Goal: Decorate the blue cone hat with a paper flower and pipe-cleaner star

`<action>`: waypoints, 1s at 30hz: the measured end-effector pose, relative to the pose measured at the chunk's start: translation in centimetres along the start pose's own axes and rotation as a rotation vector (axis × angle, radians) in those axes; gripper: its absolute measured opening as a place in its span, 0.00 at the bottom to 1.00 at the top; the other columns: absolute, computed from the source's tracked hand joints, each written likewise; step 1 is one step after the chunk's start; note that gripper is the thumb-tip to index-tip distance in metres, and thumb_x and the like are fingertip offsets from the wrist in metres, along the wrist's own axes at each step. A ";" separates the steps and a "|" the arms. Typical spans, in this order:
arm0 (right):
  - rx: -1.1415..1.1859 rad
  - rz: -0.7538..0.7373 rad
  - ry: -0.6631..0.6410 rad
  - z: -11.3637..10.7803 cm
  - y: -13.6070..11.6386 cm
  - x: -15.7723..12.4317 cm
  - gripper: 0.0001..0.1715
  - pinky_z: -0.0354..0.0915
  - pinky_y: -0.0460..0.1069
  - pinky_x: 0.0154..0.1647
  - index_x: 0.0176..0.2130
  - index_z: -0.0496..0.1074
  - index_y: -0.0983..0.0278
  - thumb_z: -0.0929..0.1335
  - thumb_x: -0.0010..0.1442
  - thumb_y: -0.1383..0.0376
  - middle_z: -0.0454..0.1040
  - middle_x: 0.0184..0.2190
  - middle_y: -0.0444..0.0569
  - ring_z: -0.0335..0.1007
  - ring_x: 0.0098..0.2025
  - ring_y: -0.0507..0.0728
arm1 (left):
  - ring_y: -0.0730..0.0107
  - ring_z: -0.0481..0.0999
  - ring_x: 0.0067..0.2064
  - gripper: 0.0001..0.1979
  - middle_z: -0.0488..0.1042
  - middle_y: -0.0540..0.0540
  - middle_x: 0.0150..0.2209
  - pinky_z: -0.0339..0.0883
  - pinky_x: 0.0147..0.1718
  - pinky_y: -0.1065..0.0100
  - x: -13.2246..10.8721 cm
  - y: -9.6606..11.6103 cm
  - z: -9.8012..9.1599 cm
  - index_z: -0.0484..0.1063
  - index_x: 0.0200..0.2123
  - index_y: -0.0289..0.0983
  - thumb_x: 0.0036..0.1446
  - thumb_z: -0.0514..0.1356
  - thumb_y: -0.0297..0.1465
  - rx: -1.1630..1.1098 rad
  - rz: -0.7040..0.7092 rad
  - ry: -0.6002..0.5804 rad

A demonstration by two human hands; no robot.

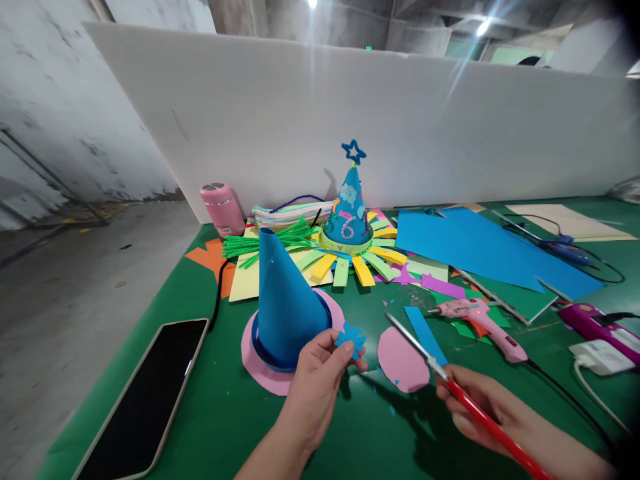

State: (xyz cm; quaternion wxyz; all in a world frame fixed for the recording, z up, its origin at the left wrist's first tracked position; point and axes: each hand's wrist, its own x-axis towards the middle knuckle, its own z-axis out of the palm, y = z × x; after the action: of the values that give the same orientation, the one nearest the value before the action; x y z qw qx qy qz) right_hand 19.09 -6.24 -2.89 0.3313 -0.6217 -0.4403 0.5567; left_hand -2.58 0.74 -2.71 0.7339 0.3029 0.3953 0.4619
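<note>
My left hand (316, 377) pinches a small blue cut-out paper shape (351, 339) between thumb and fingers, right beside a blue paper cone (283, 301) that stands on a pink ring brim (255, 363). My right hand (487, 405) grips red-handled scissors (445, 373), whose closed blades point up and left over a pink paper disc (401, 360). Further back stands a finished blue party hat (349, 212) with a star on top and a brim of coloured strips.
A phone (145, 400) lies at the left table edge. A pink glue gun (477, 320) lies right of the disc, with a blue sheet (480, 250) behind it. Green pipe cleaners (265, 243), a pink bottle (223, 208), paper scraps and a white board (350, 113) fill the back.
</note>
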 end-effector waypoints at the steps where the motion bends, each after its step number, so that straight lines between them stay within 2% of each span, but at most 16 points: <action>1: 0.049 -0.020 -0.044 0.5 -0.5 0.4 0.20 0.66 0.47 0.33 0.37 0.68 0.62 0.70 0.44 0.55 0.69 0.30 0.48 0.67 0.32 0.54 | 0.75 0.69 0.26 0.03 0.71 0.50 0.24 0.60 0.31 0.72 0.0 -0.1 0.0 0.68 0.24 0.35 0.47 0.60 0.28 0.011 -0.004 -0.010; 2: 0.088 -0.056 -0.120 1.1 -1.0 0.8 0.15 0.65 0.46 0.32 0.34 0.67 0.62 0.70 0.46 0.58 0.67 0.28 0.45 0.66 0.30 0.53 | 0.75 0.69 0.26 0.04 0.70 0.51 0.23 0.60 0.31 0.72 -0.1 -0.2 0.1 0.68 0.24 0.35 0.47 0.60 0.28 0.026 -0.006 -0.021; 3: 0.137 -0.123 -0.112 1.8 -1.5 1.3 0.12 0.65 0.46 0.33 0.32 0.66 0.62 0.70 0.47 0.60 0.66 0.27 0.43 0.66 0.31 0.52 | 0.75 0.68 0.26 0.04 0.70 0.51 0.23 0.59 0.30 0.72 -0.1 -0.3 0.1 0.69 0.24 0.35 0.46 0.60 0.29 0.041 -0.007 -0.030; 6: 0.209 -0.280 -0.033 4.3 -3.0 2.6 0.11 0.63 0.47 0.33 0.31 0.63 0.62 0.69 0.49 0.61 0.65 0.27 0.43 0.64 0.30 0.52 | 0.75 0.67 0.25 0.05 0.69 0.51 0.21 0.59 0.29 0.72 -0.1 -0.5 0.3 0.69 0.22 0.35 0.46 0.60 0.29 0.084 -0.009 -0.055; 9: 0.277 -0.268 0.043 6.5 -3.9 3.4 0.14 0.63 0.47 0.30 0.30 0.61 0.62 0.70 0.48 0.60 0.65 0.28 0.43 0.64 0.29 0.52 | 0.75 0.67 0.25 0.05 0.69 0.52 0.22 0.58 0.29 0.72 -0.1 -0.5 0.4 0.69 0.22 0.35 0.46 0.60 0.30 0.097 -0.006 -0.082; 12: 0.339 -0.271 0.070 7.7 -4.1 3.8 0.16 0.63 0.46 0.27 0.30 0.60 0.61 0.71 0.46 0.60 0.65 0.27 0.41 0.65 0.27 0.51 | 0.75 0.66 0.25 0.04 0.69 0.51 0.23 0.58 0.29 0.72 -0.2 -0.4 0.4 0.70 0.24 0.34 0.46 0.61 0.30 0.100 -0.007 -0.088; 17: 0.383 -0.208 0.089 7.9 -3.8 3.9 0.17 0.60 0.43 0.22 0.32 0.62 0.62 0.71 0.45 0.60 0.67 0.28 0.41 0.64 0.25 0.49 | 0.75 0.67 0.25 0.05 0.69 0.50 0.24 0.58 0.29 0.71 -0.2 -0.4 0.3 0.71 0.25 0.34 0.46 0.61 0.30 0.096 -0.027 -0.086; 21: 0.412 -0.169 0.064 7.9 -3.7 3.9 0.16 0.53 0.42 0.17 0.33 0.62 0.63 0.70 0.47 0.60 0.65 0.23 0.38 0.56 0.18 0.45 | 0.75 0.67 0.25 0.04 0.69 0.50 0.24 0.58 0.29 0.71 -0.2 -0.6 0.3 0.70 0.25 0.34 0.46 0.61 0.29 0.093 -0.023 -0.087; 26: 0.489 -0.137 0.022 7.9 -4.2 3.7 0.16 0.49 0.42 0.17 0.34 0.61 0.64 0.70 0.47 0.61 0.61 0.16 0.35 0.52 0.16 0.45 | 0.74 0.67 0.26 0.05 0.69 0.50 0.24 0.59 0.30 0.70 -0.2 -0.6 0.1 0.69 0.24 0.34 0.47 0.60 0.30 0.103 -0.010 -0.131; 30: 0.536 -0.112 -0.022 7.7 -4.5 3.6 0.18 0.49 0.42 0.17 0.33 0.62 0.64 0.71 0.46 0.61 0.61 0.14 0.35 0.54 0.16 0.46 | 0.74 0.67 0.26 0.05 0.69 0.49 0.23 0.59 0.30 0.71 -0.3 -0.3 0.1 0.69 0.23 0.34 0.47 0.59 0.30 0.101 -0.034 -0.168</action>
State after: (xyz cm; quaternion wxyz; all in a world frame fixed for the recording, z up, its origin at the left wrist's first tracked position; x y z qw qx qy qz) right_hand 10.66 -1.75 -1.55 0.5094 -0.4805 -0.3146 0.6409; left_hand -2.43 0.39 -2.79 0.7559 0.3706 0.3601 0.4019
